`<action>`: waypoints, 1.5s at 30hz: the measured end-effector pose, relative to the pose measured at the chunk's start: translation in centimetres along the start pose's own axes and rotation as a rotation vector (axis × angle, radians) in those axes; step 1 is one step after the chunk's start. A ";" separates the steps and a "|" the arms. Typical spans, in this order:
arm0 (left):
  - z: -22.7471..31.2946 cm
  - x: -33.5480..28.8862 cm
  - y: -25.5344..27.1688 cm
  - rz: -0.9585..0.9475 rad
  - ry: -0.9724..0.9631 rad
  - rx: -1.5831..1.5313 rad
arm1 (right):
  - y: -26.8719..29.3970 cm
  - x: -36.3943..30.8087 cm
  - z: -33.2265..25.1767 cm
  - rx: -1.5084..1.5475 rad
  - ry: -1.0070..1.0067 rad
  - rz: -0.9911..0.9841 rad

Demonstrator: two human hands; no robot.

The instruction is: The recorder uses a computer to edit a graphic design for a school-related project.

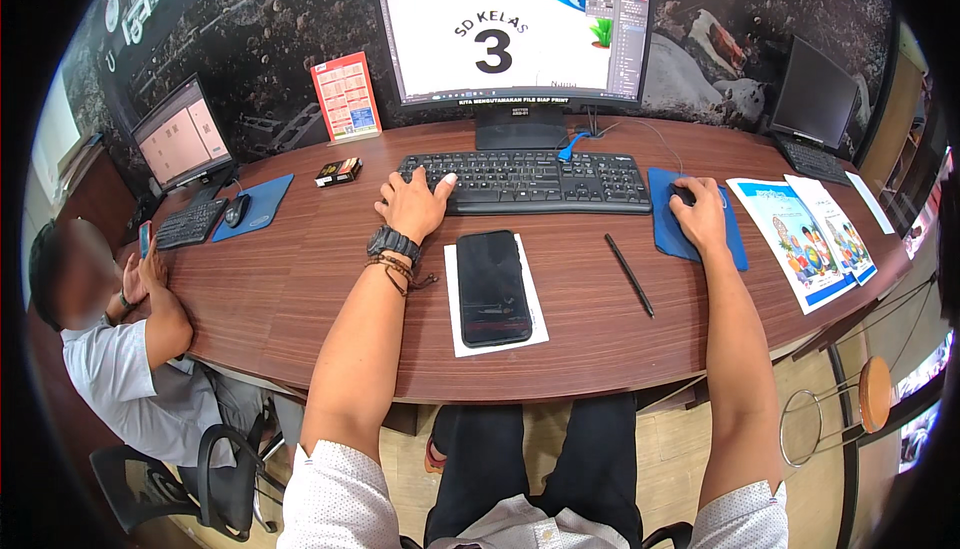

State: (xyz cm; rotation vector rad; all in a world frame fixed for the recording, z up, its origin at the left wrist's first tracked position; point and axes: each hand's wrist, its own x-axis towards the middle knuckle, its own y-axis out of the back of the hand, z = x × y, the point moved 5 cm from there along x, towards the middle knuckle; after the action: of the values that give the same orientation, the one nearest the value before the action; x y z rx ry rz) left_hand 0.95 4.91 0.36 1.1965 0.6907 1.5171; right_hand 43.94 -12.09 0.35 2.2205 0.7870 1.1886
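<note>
My left hand [415,204] rests with fingers spread over the left end of a black keyboard [540,181]. A dark watch [394,243] and bracelets circle that wrist. My right hand [703,211] is curled over a black computer mouse [683,194], partly hidden beneath the fingers, on a blue mouse pad [672,235]. Behind the keyboard stands a large monitor [515,39] showing a mostly white page with dark lettering and a numeral. Between my forearms lies a black phone [494,289] on a white paper [455,324]. A black pen [629,276] lies to its right.
Printed sheets [795,249] lie at the right desk edge. A small box [338,171] and a red calendar [346,96] stand left of the keyboard. At far left, a seated person [125,349] holds a phone [146,239] near another monitor [182,136]. A stool [873,394] stands right.
</note>
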 end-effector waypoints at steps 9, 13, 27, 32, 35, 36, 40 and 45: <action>0.0 0.0 0.1 -0.002 0.000 0.003 | 0.0 0.0 -0.1 0.001 -0.010 -0.012; 0.0 0.0 0.0 -0.001 0.001 0.003 | 0.1 0.0 -0.1 -0.006 -0.012 -0.012; -0.1 0.0 0.0 -0.003 -0.002 -0.010 | 0.1 -0.1 -0.1 -0.029 -0.044 -0.002; -0.3 0.1 0.1 0.025 0.006 -0.010 | 0.2 -0.2 -0.3 -0.024 -0.049 -0.005; -0.4 0.3 0.3 0.041 0.032 -0.013 | 0.3 -0.1 -0.3 -0.033 -0.047 -0.006; -0.5 0.3 0.3 0.043 0.043 -0.019 | 0.2 -0.1 -0.2 -0.034 -0.042 -0.004; -0.4 0.3 0.3 0.051 0.043 -0.004 | 0.2 0.0 -0.1 -0.025 -0.043 -0.011; -0.4 0.3 0.3 0.057 0.038 -0.001 | 0.1 0.0 0.0 -0.026 -0.037 -0.010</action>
State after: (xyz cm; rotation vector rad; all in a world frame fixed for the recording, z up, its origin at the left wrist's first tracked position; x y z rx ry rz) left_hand 0.53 5.14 0.57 1.1981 0.6860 1.5915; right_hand 44.02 -12.16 0.40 2.2089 0.7627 1.1438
